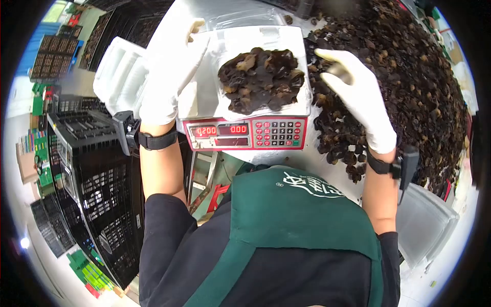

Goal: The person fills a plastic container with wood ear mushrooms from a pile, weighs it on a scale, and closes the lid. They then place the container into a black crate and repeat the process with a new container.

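A heap of dark wood ear mushrooms (pixel 261 82) lies in a clear plastic tray on the white pan of a weighing scale (pixel 245 134). Red digits on its display read about 0.200 and 0.00. My left hand (pixel 174 71), in a white glove, is at the left side of the pan, thumb stretched out and apart from the fingers. To the right of the scale, my gloved right hand (pixel 358 94) hovers by the edge of a large pile of loose wood ears (pixel 394 66), thumb and fingers apart with nothing held between them.
White plastic trays (pixel 120 77) are stacked beyond my left forearm. Behind the scale sits a clear plastic container (pixel 245 18). Black crates (pixel 97 179) stand on the left, and clear plastic lids or bags (pixel 427 225) lie at the lower right.
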The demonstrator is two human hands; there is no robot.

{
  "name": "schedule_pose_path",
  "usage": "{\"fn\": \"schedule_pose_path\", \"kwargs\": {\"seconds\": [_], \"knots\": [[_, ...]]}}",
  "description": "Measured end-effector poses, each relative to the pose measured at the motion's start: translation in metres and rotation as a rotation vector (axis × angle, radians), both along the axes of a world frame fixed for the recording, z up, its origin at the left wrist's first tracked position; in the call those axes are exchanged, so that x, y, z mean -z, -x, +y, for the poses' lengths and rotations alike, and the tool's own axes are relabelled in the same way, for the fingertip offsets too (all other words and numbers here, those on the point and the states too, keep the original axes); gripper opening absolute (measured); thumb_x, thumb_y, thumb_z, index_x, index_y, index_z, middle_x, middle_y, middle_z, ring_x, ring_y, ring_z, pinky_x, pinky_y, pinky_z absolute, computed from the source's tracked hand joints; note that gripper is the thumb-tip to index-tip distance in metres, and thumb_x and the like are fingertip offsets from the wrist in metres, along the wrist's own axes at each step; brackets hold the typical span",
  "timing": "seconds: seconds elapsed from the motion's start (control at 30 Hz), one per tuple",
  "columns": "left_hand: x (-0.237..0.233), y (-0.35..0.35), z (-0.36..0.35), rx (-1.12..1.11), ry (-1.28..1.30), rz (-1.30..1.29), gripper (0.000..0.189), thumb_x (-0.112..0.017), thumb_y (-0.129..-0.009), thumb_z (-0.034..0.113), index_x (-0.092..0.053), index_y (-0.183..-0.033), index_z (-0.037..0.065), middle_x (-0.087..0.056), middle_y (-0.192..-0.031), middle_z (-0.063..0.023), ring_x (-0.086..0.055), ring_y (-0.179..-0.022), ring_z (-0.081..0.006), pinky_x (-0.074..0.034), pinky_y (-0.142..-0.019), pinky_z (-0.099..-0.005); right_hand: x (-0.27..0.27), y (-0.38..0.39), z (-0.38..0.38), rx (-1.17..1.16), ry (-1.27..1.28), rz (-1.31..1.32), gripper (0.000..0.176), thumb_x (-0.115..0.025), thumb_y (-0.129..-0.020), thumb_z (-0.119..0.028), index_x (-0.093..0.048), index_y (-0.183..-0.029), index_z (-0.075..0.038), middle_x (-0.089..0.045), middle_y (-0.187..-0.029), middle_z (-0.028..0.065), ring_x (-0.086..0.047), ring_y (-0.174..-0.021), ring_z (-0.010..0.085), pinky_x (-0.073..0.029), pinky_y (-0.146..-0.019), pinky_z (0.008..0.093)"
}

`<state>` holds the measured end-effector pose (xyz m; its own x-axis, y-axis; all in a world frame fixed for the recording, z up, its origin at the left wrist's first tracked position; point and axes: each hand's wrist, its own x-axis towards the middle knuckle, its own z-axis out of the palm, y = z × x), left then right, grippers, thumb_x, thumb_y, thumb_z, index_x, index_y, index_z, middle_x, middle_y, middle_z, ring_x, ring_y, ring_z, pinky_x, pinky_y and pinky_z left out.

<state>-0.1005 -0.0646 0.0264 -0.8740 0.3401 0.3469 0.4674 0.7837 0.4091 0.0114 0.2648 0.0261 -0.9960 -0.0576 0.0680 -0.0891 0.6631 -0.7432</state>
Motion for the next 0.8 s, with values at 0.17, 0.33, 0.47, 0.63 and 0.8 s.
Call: {"fn": "schedule_pose_path", "kwargs": {"seconds": [0.17,0.33,0.47,0.63,0.8], "knots": [[-0.004,0.0,0.01,0.02,-0.01,-0.155,0.035,-0.064,-0.097,0.027,-0.064,-0.126,0.009,-0.069,-0.107,-0.0102,-0.066,-0.096,-0.0189,-0.052,-0.084,-0.0325,0.016,0.036,-0.042,-0.114,0.141,0.244,0.034,-0.073,-0.086,-0.015,-0.067,-0.119,-0.008,-0.066,-0.096,0.0097,-0.064,-0.086,0.0203,-0.052,-0.079,0.0318],[-0.002,0.0,0.009,-0.008,0.034,-0.091,0.034,-0.065,-0.096,0.025,-0.064,-0.125,0.007,-0.069,-0.104,-0.0109,-0.066,-0.092,-0.0182,-0.052,-0.083,-0.031,0.027,0.041,-0.032,-0.11,0.253,0.13,0.026,-0.075,-0.087,-0.02,-0.071,-0.108,-0.005,-0.069,-0.091,0.0039,-0.061,-0.077,0.0139,-0.05,-0.072,0.0282],[0.009,0.023,-0.009,-0.02,0.04,-0.111,0.035,-0.066,-0.095,0.025,-0.065,-0.125,0.007,-0.07,-0.103,-0.0105,-0.066,-0.089,-0.0179,-0.053,-0.082,-0.031,0.018,0.021,0.004,0.033,0.675,-0.108,0.025,-0.07,-0.091,-0.02,-0.069,-0.109,-0.002,-0.068,-0.097,0.0019,-0.058,-0.085,0.0084,-0.046,-0.077,0.0238],[0.014,0.057,-0.014,-0.018,0.127,-0.123,0.037,-0.067,-0.094,0.025,-0.065,-0.125,0.007,-0.072,-0.106,-0.013,-0.069,-0.092,-0.0188,-0.055,-0.08,-0.031,0.057,-0.009,0.063,0.012,1.544,-0.316,0.029,-0.055,-0.099,-0.027,-0.066,-0.119,-0.008,-0.067,-0.122,0.0185,-0.064,-0.116,0.0352,-0.048,-0.101,0.0523],[0.041,0.103,-0.015,-0.196,0.339,-0.164,0.058,-0.072,-0.087,0.037,-0.057,-0.133,0.005,-0.07,-0.108,-0.0178,-0.07,-0.096,-0.0252,-0.055,-0.084,-0.0336,0.062,-0.029,0.061,0.37,1.421,-0.475,0.036,-0.055,-0.101,-0.039,-0.067,-0.119,-0.011,-0.07,-0.103,0.0021,-0.066,-0.091,0.0139,-0.053,-0.074,0.0306]]}}
